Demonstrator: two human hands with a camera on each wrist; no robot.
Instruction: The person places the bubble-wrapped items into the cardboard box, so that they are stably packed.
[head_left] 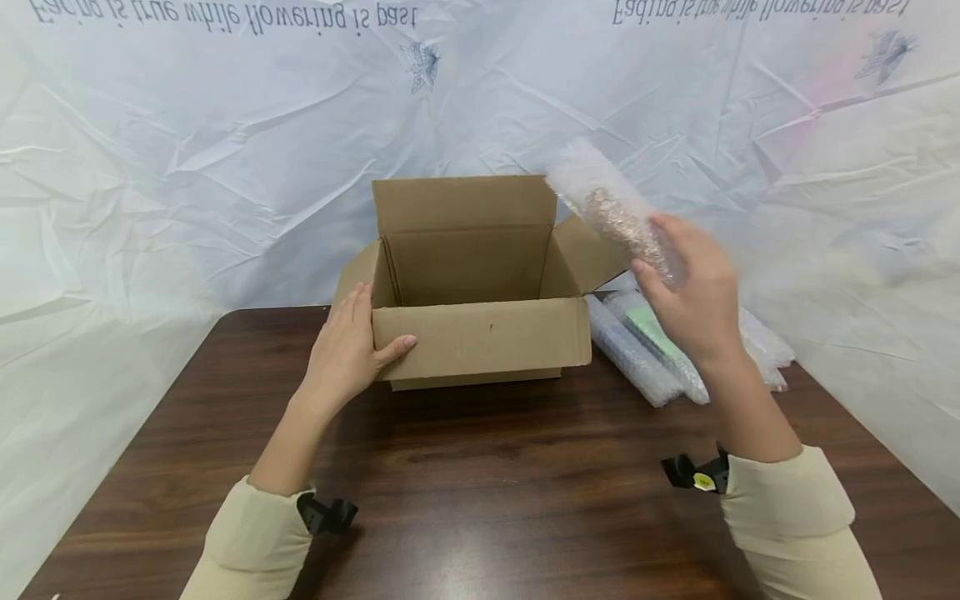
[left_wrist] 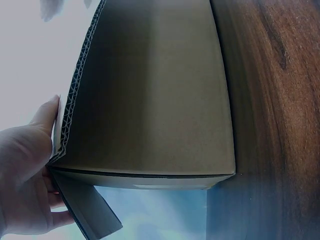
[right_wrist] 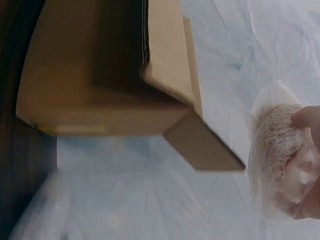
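Note:
An open cardboard box (head_left: 480, 337) stands on the table, its flaps spread outward. At its front left corner, my left hand (head_left: 347, 348) lies with the thumb across the front flap and outstretched fingers along the left flap. My right hand (head_left: 697, 287) grips one end of a bubble-wrapped packet (head_left: 611, 212) with shiny copper-coloured contents. Raised and tilted, the packet overlaps the box's right back corner in the head view. In the right wrist view, the fingertips press into the clear wrapping (right_wrist: 277, 155), beyond the box's side flap (right_wrist: 205, 142).
Right of the box lie several bubble-wrapped packets (head_left: 633, 350), one with a green part inside. The dark wooden table (head_left: 480, 483) extends toward me. A white, creased sheet (head_left: 300, 150) with printed lettering hangs behind and at the sides.

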